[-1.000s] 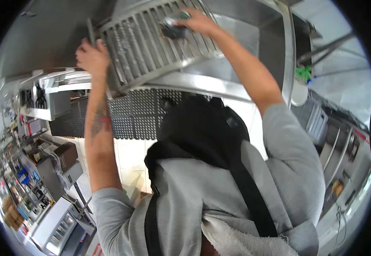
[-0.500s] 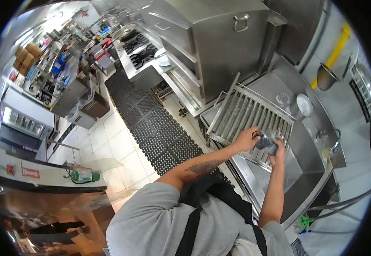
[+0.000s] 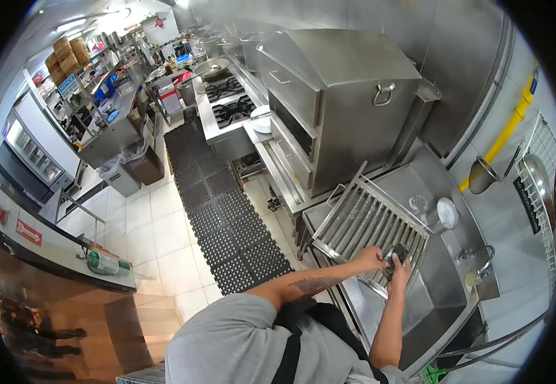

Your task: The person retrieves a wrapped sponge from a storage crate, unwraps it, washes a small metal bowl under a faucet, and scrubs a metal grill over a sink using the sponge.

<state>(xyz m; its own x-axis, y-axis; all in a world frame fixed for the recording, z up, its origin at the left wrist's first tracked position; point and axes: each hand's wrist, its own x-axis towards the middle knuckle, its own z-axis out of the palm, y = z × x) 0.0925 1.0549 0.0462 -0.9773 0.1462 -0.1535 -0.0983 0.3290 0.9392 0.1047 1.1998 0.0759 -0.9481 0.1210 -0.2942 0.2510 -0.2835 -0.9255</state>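
A dark scouring pad (image 3: 396, 254) is held between my two hands, above the near right part of a slatted metal rack (image 3: 371, 221). My left hand (image 3: 369, 259) is closed at the pad's left side, its fingers small in view. My right hand (image 3: 400, 271) wraps round the pad from the right and below. The rack lies tilted across the steel sink (image 3: 447, 262), with its handle toward the far left. Soapy marks show on the metal behind it.
A metal pot (image 3: 446, 214) stands behind the rack, near the faucet (image 3: 483, 264). A large steel oven (image 3: 355, 96) rises beyond the sink. Black mats (image 3: 227, 217) cover the floor at left. A strainer (image 3: 483, 176) hangs on the right wall.
My left hand has left the rack's side and come to the pad, which both hands now hold. My right hand has stopped resting the pad on the slats. The view has swung left and up.
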